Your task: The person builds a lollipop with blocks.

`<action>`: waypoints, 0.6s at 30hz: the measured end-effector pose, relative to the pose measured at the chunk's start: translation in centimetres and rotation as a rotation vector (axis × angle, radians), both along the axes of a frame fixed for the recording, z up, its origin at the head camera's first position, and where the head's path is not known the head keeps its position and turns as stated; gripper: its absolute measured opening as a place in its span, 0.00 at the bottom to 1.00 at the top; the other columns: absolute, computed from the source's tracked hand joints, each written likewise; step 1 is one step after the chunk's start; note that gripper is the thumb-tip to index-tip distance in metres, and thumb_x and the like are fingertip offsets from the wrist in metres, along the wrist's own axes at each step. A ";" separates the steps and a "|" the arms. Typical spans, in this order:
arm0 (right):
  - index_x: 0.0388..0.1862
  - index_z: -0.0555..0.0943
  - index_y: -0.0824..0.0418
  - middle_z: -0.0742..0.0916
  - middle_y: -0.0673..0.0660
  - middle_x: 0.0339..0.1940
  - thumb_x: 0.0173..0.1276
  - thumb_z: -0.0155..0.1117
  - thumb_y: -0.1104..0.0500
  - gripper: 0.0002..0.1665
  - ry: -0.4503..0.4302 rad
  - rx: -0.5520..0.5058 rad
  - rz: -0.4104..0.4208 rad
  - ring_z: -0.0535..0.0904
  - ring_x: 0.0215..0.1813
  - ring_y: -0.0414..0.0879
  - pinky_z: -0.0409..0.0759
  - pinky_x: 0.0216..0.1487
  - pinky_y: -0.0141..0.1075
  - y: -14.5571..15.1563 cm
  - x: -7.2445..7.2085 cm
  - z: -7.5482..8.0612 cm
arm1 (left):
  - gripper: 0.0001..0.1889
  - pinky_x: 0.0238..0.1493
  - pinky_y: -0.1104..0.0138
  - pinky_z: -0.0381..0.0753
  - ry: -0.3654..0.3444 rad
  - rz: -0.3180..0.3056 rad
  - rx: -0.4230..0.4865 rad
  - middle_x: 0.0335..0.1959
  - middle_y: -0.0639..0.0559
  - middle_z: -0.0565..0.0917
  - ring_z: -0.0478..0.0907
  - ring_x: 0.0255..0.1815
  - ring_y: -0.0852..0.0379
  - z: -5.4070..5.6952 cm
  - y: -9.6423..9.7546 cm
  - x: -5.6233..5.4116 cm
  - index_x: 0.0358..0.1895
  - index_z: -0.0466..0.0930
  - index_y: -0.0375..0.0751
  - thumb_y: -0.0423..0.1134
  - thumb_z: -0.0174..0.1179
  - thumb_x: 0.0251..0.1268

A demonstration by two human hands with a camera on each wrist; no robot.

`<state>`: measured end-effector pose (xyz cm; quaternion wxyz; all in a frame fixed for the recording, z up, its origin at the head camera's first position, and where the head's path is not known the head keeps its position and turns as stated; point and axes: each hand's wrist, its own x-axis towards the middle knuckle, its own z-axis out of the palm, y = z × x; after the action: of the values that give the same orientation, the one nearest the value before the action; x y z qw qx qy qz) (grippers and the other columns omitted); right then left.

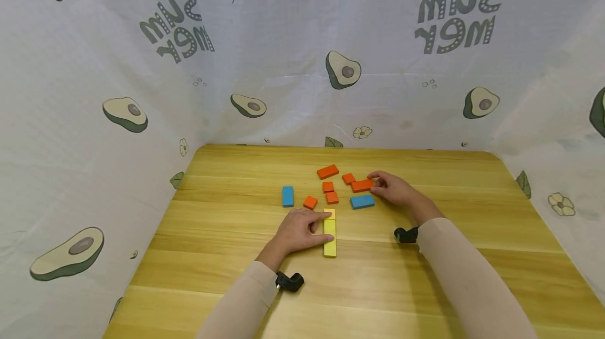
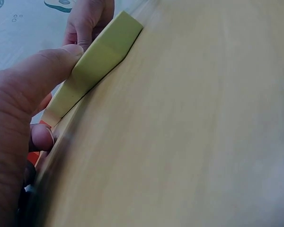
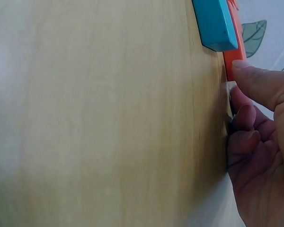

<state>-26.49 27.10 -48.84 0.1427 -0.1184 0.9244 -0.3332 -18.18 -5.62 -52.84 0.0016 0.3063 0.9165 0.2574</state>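
My left hand [image 1: 299, 231] rests on two yellow blocks that lie end to end. Its straight index finger touches the small square yellow block [image 1: 330, 211], and the thumb lies on the long yellow block [image 1: 330, 248]. Seen from the left wrist, the thumb [image 2: 61, 59] reaches the long block's edge. My right hand [image 1: 396, 192] pinches the right end of a long orange-red block [image 1: 361, 186] between thumb and index finger. In the right wrist view the thumb [image 3: 255, 80] sits on that block's near side, just past a blue block [image 3: 215, 26].
Another blue block [image 1: 288, 196] stands left of the yellow pair. Several small square orange-red blocks [image 1: 332, 197] and a longer one [image 1: 328, 172] lie scattered on the wooden table [image 1: 227, 255]. Behind and beside the table hangs a white avocado-print curtain [image 1: 293, 65].
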 end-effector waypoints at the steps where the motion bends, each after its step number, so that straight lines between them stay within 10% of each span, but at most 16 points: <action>1: 0.71 0.72 0.66 0.79 0.61 0.46 0.83 0.58 0.58 0.23 -0.001 -0.001 -0.004 0.73 0.44 0.51 0.72 0.49 0.41 0.0 0.0 -0.1 | 0.32 0.46 0.68 0.67 -0.001 0.000 -0.001 0.24 0.67 0.72 0.67 0.31 0.68 0.0 0.0 0.0 0.70 0.82 0.60 0.62 0.71 0.64; 18: 0.65 0.75 0.69 0.80 0.62 0.48 0.83 0.60 0.51 0.24 -0.014 -0.038 -0.066 0.72 0.47 0.52 0.72 0.51 0.42 -0.2 0.6 -0.3 | 0.32 0.45 0.68 0.65 -0.019 0.009 -0.005 0.23 0.67 0.71 0.66 0.31 0.67 0.0 0.0 0.0 0.70 0.82 0.60 0.63 0.70 0.63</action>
<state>-25.90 26.87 -49.16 0.1359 -0.0882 0.9203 -0.3562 -18.22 -5.63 -52.81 0.0098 0.2996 0.9184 0.2580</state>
